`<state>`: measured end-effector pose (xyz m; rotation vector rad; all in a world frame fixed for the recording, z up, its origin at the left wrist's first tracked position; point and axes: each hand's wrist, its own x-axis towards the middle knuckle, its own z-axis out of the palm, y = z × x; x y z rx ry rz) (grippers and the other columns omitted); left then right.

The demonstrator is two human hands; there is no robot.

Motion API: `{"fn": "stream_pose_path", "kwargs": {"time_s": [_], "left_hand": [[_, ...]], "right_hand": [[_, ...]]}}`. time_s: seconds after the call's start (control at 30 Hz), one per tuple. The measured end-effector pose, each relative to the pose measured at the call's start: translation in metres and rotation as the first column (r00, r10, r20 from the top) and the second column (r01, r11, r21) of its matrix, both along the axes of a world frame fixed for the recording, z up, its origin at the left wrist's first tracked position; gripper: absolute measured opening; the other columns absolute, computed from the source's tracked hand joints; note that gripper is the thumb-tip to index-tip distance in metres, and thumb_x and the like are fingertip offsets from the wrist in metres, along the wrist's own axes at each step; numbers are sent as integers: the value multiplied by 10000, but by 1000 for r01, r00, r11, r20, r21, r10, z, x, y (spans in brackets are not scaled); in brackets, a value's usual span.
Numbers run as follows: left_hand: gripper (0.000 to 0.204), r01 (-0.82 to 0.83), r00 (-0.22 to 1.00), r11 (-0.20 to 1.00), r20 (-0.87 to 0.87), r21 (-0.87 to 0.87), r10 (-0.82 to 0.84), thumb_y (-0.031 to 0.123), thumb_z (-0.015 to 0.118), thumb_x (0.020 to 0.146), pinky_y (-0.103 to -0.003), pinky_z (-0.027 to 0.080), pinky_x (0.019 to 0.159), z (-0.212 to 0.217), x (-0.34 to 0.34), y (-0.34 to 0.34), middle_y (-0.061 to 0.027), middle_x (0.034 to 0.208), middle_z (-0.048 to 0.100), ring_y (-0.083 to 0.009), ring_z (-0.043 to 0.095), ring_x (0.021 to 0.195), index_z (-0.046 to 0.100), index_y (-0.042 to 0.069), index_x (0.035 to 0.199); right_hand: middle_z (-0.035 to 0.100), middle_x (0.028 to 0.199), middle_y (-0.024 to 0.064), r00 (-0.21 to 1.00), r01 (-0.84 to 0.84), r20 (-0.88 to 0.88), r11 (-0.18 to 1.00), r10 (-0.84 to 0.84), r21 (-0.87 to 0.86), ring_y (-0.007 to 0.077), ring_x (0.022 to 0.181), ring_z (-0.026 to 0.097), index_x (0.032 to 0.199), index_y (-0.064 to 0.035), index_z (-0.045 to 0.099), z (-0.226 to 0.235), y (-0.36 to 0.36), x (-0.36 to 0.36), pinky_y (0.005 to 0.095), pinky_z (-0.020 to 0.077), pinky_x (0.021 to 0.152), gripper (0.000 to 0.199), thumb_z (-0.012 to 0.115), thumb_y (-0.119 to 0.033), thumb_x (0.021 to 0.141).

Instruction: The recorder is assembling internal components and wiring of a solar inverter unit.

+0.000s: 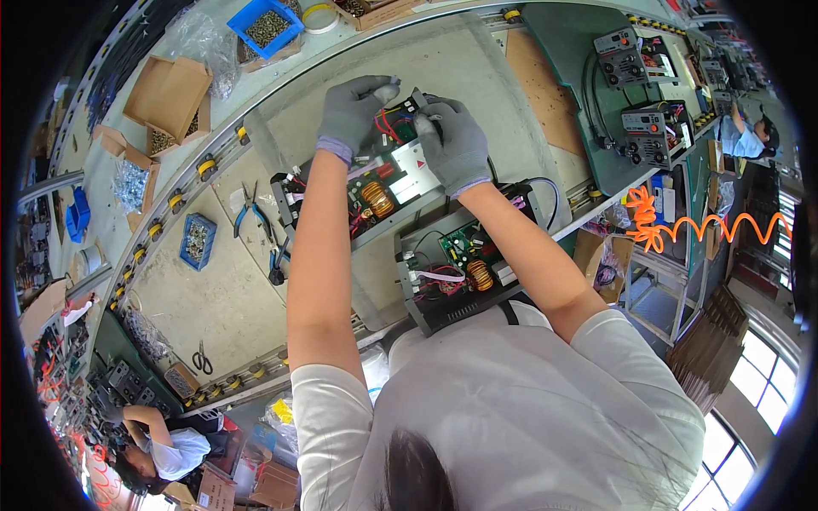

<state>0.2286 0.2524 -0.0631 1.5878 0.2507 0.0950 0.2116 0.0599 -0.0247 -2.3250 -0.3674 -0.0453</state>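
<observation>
Assembly bench seen from above. Both gloved hands work at the far end of the open electronics chassis (388, 183), which lies at about 12 o'clock from the person's body on the grey bench mat (477, 68). The left hand (351, 112) is curled, fingers bent down onto the chassis edge near the red wires (385, 128); whether it pinches anything cannot be told. The right hand (456, 145) is closed over the board's upper corner, its fingertips hidden among the wiring. A second chassis (456, 272) with a copper coil (480, 274) sits at 5 o'clock from the first, nearer the body. Blue-handled pliers (250, 211) lie at 9 o'clock. Good practice here, as a judgement: steady the housing with one hand, guide the leads with the other, and keep wires clear of the coil and heat-sink edges.
</observation>
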Motion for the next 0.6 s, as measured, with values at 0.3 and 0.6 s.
{"fn": "stream_pose_path", "kwargs": {"time_s": [0.3,0.6], "left_hand": [[257,239,948,790,-310,564,-66,338,709,859,-389,520,906,5,-20,-1,-86,1087,725,-299,679,1009,794,175,1038],[231,158,979,689,-201,708,-18,367,644,901,-416,509,933,-2,-25,-12,-35,1079,692,-264,638,1076,775,264,1062]], "right_hand": [[693,1013,177,999,45,-11,992,-44,115,380,917,679,1054,-88,700,-5,-3,-2,419,537,802,223,636,-264,932],[701,934,208,992,1,123,997,-11,75,379,858,695,1064,-39,705,-12,-6,-4,412,538,759,295,579,-292,979]]}}
